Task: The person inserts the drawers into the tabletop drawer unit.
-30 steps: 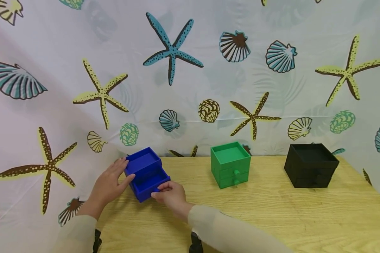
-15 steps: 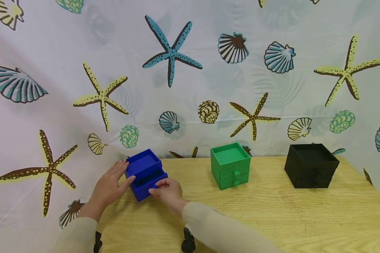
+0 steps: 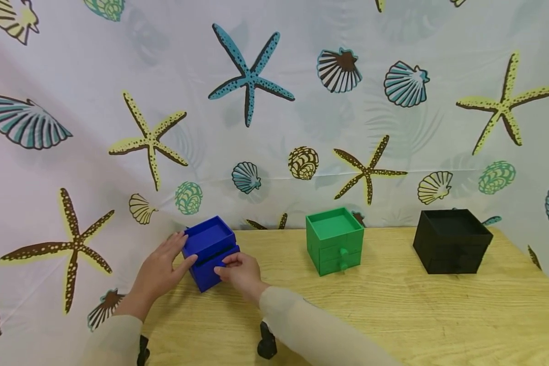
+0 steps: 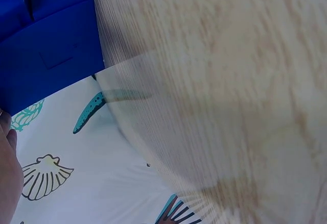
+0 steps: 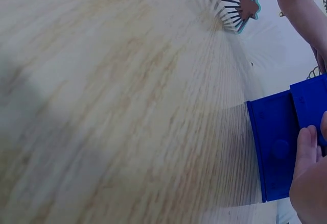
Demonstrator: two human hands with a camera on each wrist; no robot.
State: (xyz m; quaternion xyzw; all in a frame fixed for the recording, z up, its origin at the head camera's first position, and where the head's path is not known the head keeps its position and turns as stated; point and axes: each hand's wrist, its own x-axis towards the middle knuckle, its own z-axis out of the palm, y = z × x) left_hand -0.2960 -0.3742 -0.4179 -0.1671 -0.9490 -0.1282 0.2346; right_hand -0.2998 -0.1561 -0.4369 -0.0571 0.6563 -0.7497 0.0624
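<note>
A small blue drawer box (image 3: 209,236) with a shallow tray top stands at the left of the table, turned at an angle. Its upper drawer (image 5: 309,101) juts out slightly, leaving a thin dark gap behind its front. My right hand (image 3: 243,274) pinches the drawer's knob, which the fingers mostly hide. Below, in the right wrist view, shows a lower drawer's round knob (image 5: 280,149). My left hand (image 3: 157,269) rests against the box's left side, fingers extended along it and thumb at the front corner. In the left wrist view, only part of that hand shows beside the box (image 4: 48,55).
A green drawer box (image 3: 334,241) stands in the middle near the back of the wooden table (image 3: 370,310). Farther right is a black drawer box (image 3: 453,241). A white curtain (image 3: 274,127) printed with starfish and shells hangs behind and along the left.
The blue box's upper drawer has slid inward from well out to almost flush, my right hand moving with it. My left hand has stayed on the box's side.
</note>
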